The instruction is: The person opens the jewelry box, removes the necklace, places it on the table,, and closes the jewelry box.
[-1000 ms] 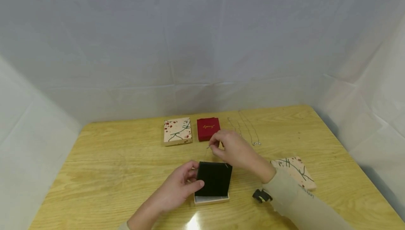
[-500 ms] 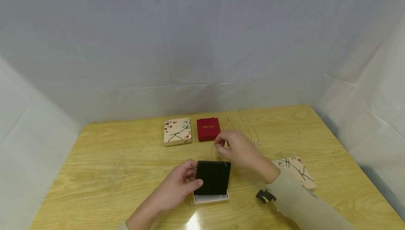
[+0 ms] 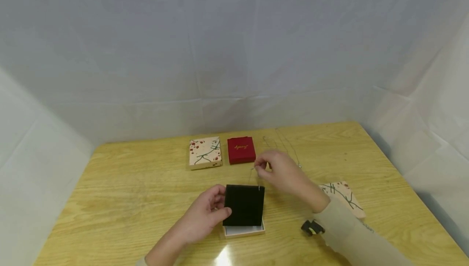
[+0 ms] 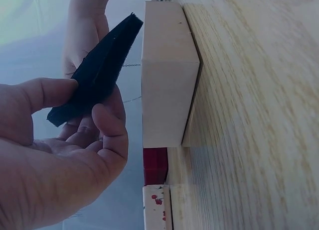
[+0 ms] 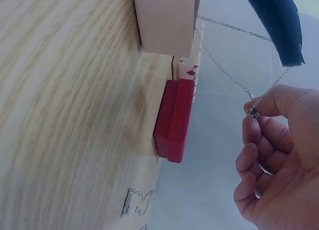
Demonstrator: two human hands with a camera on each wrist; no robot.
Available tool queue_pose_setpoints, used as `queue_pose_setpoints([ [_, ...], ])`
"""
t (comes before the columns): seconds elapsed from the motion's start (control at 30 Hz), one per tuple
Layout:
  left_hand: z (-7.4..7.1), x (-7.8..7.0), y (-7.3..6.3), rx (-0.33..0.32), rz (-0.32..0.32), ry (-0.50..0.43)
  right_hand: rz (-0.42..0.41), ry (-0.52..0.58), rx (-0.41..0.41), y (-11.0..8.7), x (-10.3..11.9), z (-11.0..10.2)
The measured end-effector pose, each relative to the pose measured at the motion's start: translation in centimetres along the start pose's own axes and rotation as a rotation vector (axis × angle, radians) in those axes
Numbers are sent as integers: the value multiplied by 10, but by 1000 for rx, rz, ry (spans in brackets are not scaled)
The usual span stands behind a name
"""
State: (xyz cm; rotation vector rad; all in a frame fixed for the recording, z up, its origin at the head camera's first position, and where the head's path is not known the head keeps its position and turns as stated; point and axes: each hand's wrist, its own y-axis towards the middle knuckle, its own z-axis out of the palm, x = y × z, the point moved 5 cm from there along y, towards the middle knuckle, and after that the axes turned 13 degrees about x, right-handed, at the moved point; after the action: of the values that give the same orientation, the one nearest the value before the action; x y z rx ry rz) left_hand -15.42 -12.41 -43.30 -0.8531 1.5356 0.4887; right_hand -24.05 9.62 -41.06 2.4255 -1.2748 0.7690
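My left hand [image 3: 203, 217] pinches a square black jewellery pad [image 3: 244, 207] between thumb and fingers, and in the left wrist view the pad is tilted above an open box [image 4: 169, 95]. My right hand [image 3: 283, 172] pinches the end of a thin silver necklace [image 5: 252, 112] between thumb and index finger. In the right wrist view its chain runs from those fingertips to the pad's corner, and another stretch hangs down toward the box. The other right fingers are loosely curled.
Behind the hands stand a flower-patterned box [image 3: 205, 152] and a red jewellery box [image 3: 242, 150]. More thin necklaces [image 5: 133, 202] lie on the table, right of the red box. A flower-patterned lid [image 3: 342, 197] lies by my right forearm, which wears a black strap [image 3: 312, 227].
My right hand has moved a little to the right with the necklace end. The black pad has shifted slightly left in my left hand, which keeps its grip.
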Motion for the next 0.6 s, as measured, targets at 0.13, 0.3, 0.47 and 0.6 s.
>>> queue_pose_setpoints([
  [0.13, 0, 0, -1, 3, -5, -4, 5, 8, 3, -1, -3, 0],
  [0.3, -1, 0, 0, 5, -3, -6, 9, 5, 7, 0, -8, 0],
  [0.47, 0, 0, 0, 4, -2, -10, 11, 3, 8, 1, -11, 1],
  [0.6, 0, 0, 1, 5, -3, -14, 15, 5, 7, 1, -14, 1],
])
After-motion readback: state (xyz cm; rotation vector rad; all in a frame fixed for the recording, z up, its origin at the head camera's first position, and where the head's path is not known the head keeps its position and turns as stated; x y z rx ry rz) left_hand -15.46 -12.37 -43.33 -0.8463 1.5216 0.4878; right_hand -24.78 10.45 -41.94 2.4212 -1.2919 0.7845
